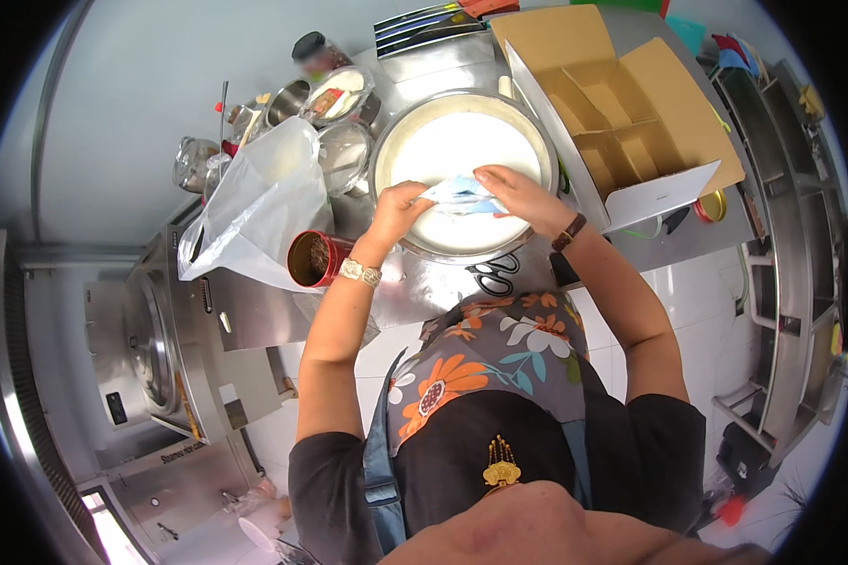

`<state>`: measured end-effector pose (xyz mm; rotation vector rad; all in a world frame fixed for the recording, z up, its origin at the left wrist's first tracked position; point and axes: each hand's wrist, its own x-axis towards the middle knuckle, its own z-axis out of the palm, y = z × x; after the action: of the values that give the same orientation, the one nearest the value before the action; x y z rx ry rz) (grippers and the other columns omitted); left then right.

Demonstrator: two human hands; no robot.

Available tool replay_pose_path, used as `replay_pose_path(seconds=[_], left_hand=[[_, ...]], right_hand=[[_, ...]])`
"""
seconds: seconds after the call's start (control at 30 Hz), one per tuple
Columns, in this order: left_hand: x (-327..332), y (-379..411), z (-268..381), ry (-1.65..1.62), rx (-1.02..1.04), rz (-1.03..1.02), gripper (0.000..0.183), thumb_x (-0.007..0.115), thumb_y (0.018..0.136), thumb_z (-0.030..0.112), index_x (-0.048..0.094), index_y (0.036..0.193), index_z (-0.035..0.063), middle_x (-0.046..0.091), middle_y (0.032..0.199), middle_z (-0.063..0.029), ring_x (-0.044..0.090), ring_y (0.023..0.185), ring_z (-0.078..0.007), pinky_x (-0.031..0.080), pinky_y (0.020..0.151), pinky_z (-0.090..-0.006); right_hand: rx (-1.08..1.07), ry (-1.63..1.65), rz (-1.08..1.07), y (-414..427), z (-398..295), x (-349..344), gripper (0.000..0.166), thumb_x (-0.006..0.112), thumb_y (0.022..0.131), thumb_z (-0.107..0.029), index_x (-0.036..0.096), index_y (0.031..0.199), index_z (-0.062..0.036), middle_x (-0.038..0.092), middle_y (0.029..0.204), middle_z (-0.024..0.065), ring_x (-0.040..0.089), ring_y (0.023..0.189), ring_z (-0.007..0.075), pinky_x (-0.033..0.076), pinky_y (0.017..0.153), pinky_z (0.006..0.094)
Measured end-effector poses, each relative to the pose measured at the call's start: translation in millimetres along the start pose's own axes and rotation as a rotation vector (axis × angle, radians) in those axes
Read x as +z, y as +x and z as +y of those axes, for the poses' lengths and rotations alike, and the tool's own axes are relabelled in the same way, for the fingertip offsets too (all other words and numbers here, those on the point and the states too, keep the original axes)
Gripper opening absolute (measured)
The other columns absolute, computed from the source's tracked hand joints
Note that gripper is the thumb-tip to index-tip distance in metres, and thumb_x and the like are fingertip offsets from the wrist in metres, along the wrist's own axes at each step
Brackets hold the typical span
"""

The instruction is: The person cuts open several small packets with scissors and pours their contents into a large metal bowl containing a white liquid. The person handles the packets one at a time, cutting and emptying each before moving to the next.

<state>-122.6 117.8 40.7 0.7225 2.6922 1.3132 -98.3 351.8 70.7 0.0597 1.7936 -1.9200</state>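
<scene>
Above a large metal basin (385,233) of white contents, my left hand (398,206) and my right hand (512,196) hold a crumpled blue-and-white plastic packet (461,193) between them. The left fingers pinch its left end and the right fingers grip its right side. Whether the white contents are liquid or powder, I cannot tell. Near my left wrist, an uncapped red tin (316,260) lies tilted with dark brown bits inside. Black-handled scissors (498,274) rest on the steel table (424,296) in front of the basin.
An open cardboard box (643,106) with dividers stands right of the basin. A large clear plastic bag (268,198), glass jars (196,164) and a bagged bowl (339,95) crowd the left. Behind stands a metal container (434,60). A steel rack (770,247) is at the far right.
</scene>
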Motion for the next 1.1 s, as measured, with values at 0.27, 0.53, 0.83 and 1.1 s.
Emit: replay_pose_path(seconds=[0.27, 0.53, 0.83, 1.1], left_hand=[[6.5, 7.8, -3.2, 0.014, 0.057, 0.181, 0.01, 0.064, 0.076, 0.005, 0.063, 0.084, -0.0005, 0.061, 0.071, -0.0088, 0.055, 0.064, -0.0136, 0.043, 0.058, -0.0264], [1.2, 16.1, 16.0, -0.116, 0.008, 0.123, 0.013, 0.068, 0.074, 0.008, 0.065, 0.084, 0.0016, 0.063, 0.073, -0.007, 0.058, 0.065, -0.0143, 0.045, 0.061, -0.0265], [17.4, 21.4, 12.1, -0.244, -0.047, -0.075, 0.024, 0.07, 0.076, 0.018, 0.064, 0.095, 0.0051, 0.064, 0.074, -0.0054, 0.055, 0.066, -0.0089, 0.045, 0.062, -0.0256], [33.4, 25.4, 3.5, -0.105, 0.109, 0.082, 0.017, 0.068, 0.076, 0.019, 0.066, 0.086, 0.0045, 0.062, 0.066, -0.0129, 0.057, 0.055, -0.0191, 0.045, 0.055, -0.0298]], right_hand=[[-0.693, -0.55, 0.0, 12.3, -15.2, -6.0, 0.044, 0.068, 0.074, -0.031, 0.057, 0.104, -0.0002, 0.058, 0.103, 0.0161, 0.055, 0.097, 0.0277, 0.043, 0.084, 0.0344], [-0.997, -0.793, 0.267, 22.9, -16.8, 4.5, 0.026, 0.067, 0.073, -0.024, 0.062, 0.091, -0.0066, 0.063, 0.082, 0.006, 0.057, 0.078, 0.0232, 0.04, 0.074, 0.0362], [-1.126, -0.934, 0.34, 29.2, -9.9, 10.3, 0.013, 0.065, 0.073, -0.025, 0.063, 0.076, -0.0129, 0.058, 0.069, -0.0035, 0.05, 0.067, 0.0156, 0.033, 0.069, 0.0311], [-1.087, -0.938, 0.287, 28.0, -12.1, 1.4, 0.014, 0.064, 0.073, -0.025, 0.063, 0.077, -0.0119, 0.059, 0.07, -0.0027, 0.05, 0.069, 0.016, 0.032, 0.069, 0.0313]])
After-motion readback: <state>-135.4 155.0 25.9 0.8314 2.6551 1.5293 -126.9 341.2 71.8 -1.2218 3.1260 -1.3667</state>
